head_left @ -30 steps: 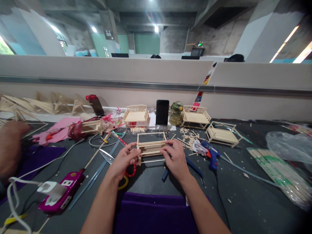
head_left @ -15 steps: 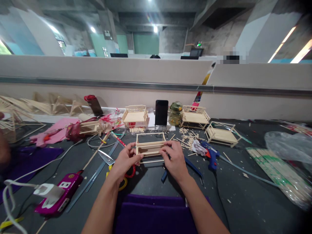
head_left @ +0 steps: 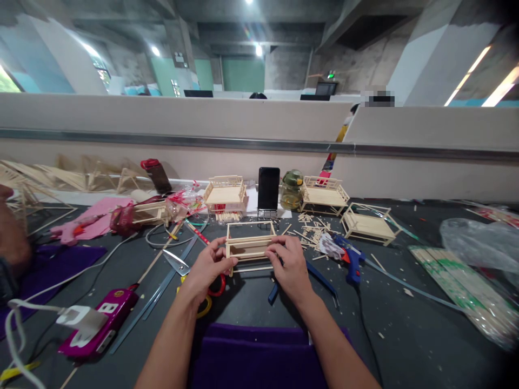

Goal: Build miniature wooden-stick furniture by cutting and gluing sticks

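Between my two hands is a small frame of thin wooden sticks (head_left: 250, 249), shaped like a miniature bench. My left hand (head_left: 211, 265) grips its left end, thumb in front and fingers behind. On the right end, my right hand (head_left: 288, 265) pinches the sticks with thumb and fingertips. Scissors (head_left: 206, 302) with red and yellow handles lie partly under my left hand. Near my right hand rest blue-handled pliers (head_left: 322, 278), partly covered by it. A folded purple cloth (head_left: 259, 356) lies in front of me.
A blue glue gun (head_left: 353, 263) and loose short sticks (head_left: 314, 232) lie to the right. Behind stand a phone (head_left: 268, 189), a green-lidded bottle (head_left: 292, 189) and finished stick models (head_left: 225, 193). A magenta power strip (head_left: 101, 324) sits left, near another person's arm (head_left: 14, 237).
My left thumb has shifted forward along the frame's left end; my right hand keeps its hold. At the far left, the other person's hand moved out leftward and is partly back.
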`<state>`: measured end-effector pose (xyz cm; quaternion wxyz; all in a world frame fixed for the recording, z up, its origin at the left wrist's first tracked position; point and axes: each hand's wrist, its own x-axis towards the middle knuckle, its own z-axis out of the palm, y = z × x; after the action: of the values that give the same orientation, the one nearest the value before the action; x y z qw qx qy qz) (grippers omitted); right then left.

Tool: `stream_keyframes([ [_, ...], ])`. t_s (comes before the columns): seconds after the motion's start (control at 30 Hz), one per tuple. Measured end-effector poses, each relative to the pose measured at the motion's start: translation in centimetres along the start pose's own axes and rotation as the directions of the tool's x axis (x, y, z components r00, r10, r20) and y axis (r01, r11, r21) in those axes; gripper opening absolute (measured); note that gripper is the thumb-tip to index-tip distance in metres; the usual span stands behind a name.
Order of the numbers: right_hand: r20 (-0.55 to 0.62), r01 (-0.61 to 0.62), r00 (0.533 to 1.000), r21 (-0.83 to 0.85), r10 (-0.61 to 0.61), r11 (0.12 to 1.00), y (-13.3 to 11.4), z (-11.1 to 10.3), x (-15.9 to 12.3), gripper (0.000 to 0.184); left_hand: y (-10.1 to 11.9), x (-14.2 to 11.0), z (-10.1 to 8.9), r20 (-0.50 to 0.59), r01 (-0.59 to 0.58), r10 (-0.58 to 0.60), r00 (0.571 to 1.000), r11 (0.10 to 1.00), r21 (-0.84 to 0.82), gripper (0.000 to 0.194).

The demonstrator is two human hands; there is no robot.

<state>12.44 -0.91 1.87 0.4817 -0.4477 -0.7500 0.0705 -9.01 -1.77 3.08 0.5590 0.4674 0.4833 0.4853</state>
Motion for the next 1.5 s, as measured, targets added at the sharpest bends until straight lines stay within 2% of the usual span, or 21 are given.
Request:
stream_keyframes([
  [0.2,0.029,0.005,1.0,0.006,-0.005,1.0,0.0,-0.4,0.1,0.009,0.2,-0.2,0.1,-0.006,0.011,-0.011,1.0,1.0,0.004,0.064],
  [0.33,0.071,0.014,0.997,0.0,-0.014,1.0,0.0,-0.9,0.1,0.019,0.3,-0.1,0.2,-0.018,0.006,-0.006,1.0,0.999,0.032,0.065],
  [0.4,0.077,0.014,0.997,-0.004,-0.014,1.0,0.0,-1.0,0.1,0.016,0.3,0.0,0.3,-0.026,0.005,-0.004,1.0,0.999,0.047,0.066],
  [0.77,0.043,-0.012,0.999,0.024,0.011,1.0,0.0,-0.4,0.2,0.009,0.4,-0.2,0.3,-0.047,0.003,0.0,0.999,0.998,0.069,0.066],
  [0.87,0.041,-0.029,0.999,0.046,0.027,0.999,0.1,-0.4,0.1,0.01,0.5,-0.3,0.1,-0.083,0.008,-0.002,0.997,0.998,0.069,0.063],
  [0.97,0.041,-0.049,0.998,0.074,0.046,0.996,0.2,-0.3,0.1,0.011,0.4,-0.3,-0.2,-0.111,0.002,0.003,0.994,0.999,0.039,0.059],
  [1.2,0.026,-0.087,0.996,0.133,0.085,0.987,0.4,0.2,-0.1,0.015,-0.1,-0.1,0.0,-0.084,0.012,-0.015,0.996,0.999,-0.041,0.059],
  [1.3,-0.014,-0.108,0.994,0.168,0.112,0.98,0.5,0.2,0.1,0.014,0.1,-0.1,0.0,-0.132,0.001,0.005,0.991,0.999,0.045,0.058],
  [1.33,-0.031,-0.109,0.993,0.177,0.116,0.978,0.5,0.1,0.1,0.013,0.3,-0.2,0.0,-0.196,-0.036,0.059,0.979,0.992,0.118,0.056],
  [1.37,-0.05,-0.103,0.992,0.18,0.113,0.978,0.5,-0.1,0.2,0.013,0.6,-0.5,0.1,-0.281,-0.087,0.148,0.948,0.972,0.219,0.053],
  [1.4,-0.068,-0.089,0.992,0.171,0.102,0.981,0.4,-0.4,0.3,0.012,1.0,-0.8,0.3,-0.366,-0.143,0.272,0.89,0.929,0.342,0.049],
  [1.43,-0.083,-0.07,0.993,0.15,0.084,0.986,0.3,-0.8,0.3,0.012,1.4,-1.2,0.7,-0.421,-0.204,0.425,0.802,0.856,0.475,0.043],
  [1.47,-0.092,-0.048,0.994,0.12,0.059,0.992,0.1,-1.3,0.4,0.012,1.8,-1.6,1.3,-0.429,-0.232,0.567,0.703,0.753,0.616,0.037],
  [1.5,-0.097,-0.023,0.995,0.087,0.031,0.996,-0.2,-1.9,0.4,0.013,2.2,-2.0,2.1,-0.381,-0.253,0.682,0.624,0.638,0.728,0.031],
])
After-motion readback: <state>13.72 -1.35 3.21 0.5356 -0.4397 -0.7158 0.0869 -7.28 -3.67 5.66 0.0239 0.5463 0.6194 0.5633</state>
